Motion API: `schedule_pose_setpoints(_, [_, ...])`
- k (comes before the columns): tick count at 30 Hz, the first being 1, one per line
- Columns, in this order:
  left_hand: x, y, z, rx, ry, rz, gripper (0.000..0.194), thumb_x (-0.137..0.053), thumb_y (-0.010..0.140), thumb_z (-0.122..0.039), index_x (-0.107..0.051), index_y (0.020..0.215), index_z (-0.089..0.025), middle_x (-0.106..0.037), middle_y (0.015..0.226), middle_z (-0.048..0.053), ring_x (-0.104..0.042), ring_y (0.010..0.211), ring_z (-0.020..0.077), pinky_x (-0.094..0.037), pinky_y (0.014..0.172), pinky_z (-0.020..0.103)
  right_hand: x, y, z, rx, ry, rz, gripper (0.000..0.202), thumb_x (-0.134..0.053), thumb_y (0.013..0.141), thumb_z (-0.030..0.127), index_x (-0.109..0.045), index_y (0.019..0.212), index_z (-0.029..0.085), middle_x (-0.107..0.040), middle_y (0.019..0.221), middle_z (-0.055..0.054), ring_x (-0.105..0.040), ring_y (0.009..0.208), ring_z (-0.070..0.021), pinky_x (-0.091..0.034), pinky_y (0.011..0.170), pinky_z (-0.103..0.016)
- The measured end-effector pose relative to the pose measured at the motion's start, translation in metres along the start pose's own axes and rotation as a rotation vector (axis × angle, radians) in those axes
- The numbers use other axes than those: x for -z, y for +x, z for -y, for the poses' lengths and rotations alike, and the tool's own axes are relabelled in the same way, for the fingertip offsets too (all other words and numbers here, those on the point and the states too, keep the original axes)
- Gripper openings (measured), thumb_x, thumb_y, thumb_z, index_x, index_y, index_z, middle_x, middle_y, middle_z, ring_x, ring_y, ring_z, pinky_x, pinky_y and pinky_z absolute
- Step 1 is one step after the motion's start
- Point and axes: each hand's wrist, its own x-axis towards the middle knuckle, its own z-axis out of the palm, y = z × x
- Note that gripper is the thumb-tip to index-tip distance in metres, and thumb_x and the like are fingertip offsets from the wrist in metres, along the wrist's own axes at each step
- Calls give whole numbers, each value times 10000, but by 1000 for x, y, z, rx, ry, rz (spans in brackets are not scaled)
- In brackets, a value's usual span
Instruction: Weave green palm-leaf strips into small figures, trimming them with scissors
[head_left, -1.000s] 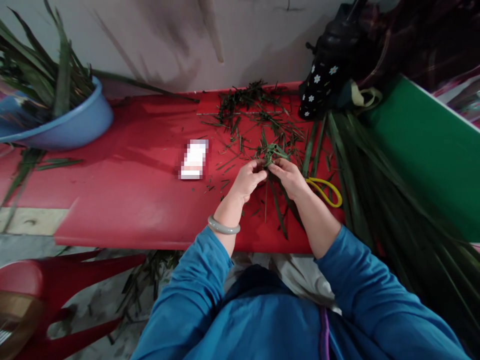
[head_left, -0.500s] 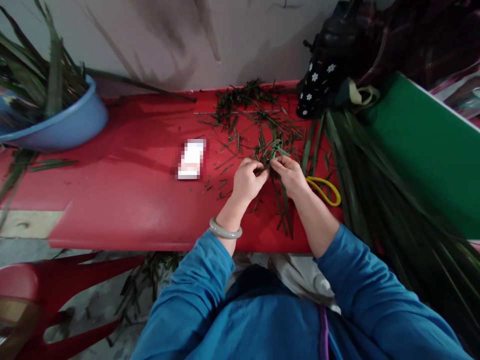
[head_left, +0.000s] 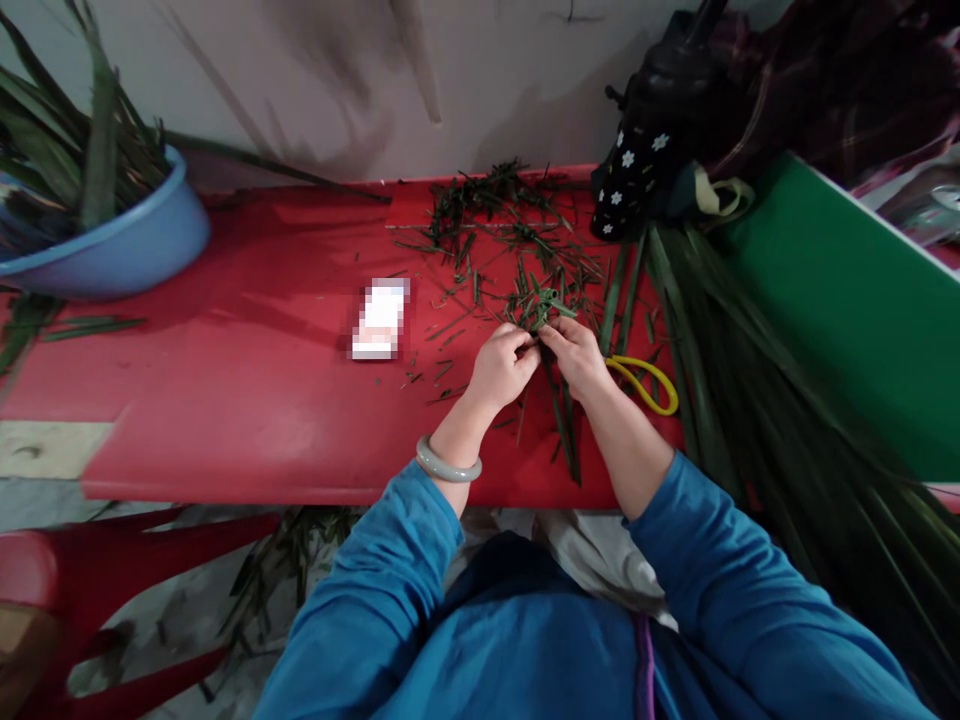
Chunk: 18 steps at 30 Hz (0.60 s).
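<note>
Between my two hands is a small piece of woven green leaf (head_left: 549, 300), with curled loops at its top and long strips (head_left: 567, 430) trailing down toward me. My left hand (head_left: 504, 368), below a grey bangle (head_left: 448, 462), pinches its lower left side. My right hand (head_left: 576, 355) pinches the right side, fingertips close to the left ones. The fingers cover the exact spot they grip. Just right of my right hand lie yellow scissor-like handles (head_left: 660, 385), their other end hidden under leaves and hand.
Leaf scraps (head_left: 487, 195) litter the red table (head_left: 225, 400). A blurred-out white phone-like object (head_left: 380, 318) lies left. Beyond are a blue basin (head_left: 142, 240) of leaves, a black flowered umbrella-like item (head_left: 634, 165), long leaves (head_left: 750, 380) and a green board (head_left: 847, 330). A red stool (head_left: 150, 570) stands lower left.
Both hands keep their pinch on the woven leaf piece, which has tipped slightly lower and to the left. The fingertips have shifted a little; the view has moved slightly.
</note>
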Motion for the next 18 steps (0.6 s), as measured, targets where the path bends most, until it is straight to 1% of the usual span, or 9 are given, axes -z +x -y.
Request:
schedule_pose_setpoints(7, [-1, -1, -1, 12, 7, 42, 188, -482, 676, -84, -426, 526, -181, -412, 635, -2, -416, 604, 108, -348, 594, 237, -1, -2, 0, 11, 9, -49, 264, -532, 655, 419, -418, 590, 190, -331, 551, 54, -319, 537, -76, -257, 518, -229])
schedule_pose_setpoints(15, [-1, 0, 1, -31, 75, 74, 190, -457, 674, -62, -396, 537, -179, -415, 658, -1, -427, 651, 110, -364, 638, 237, -2, -1, -2, 0, 66, -67, 270, -570, 638, 405, -427, 574, 186, -341, 536, 60, -319, 536, -72, -255, 526, -229])
schedule_pose_setpoints(18, [-2, -1, 1, -19, 86, 80, 189, -461, 691, -77, -397, 542, -175, -419, 650, -8, -432, 645, 102, -370, 637, 228, -2, -1, 0, -8, 109, -84, 278, -586, 617, 408, -433, 561, 183, -340, 521, 64, -311, 531, -68, -246, 518, -229])
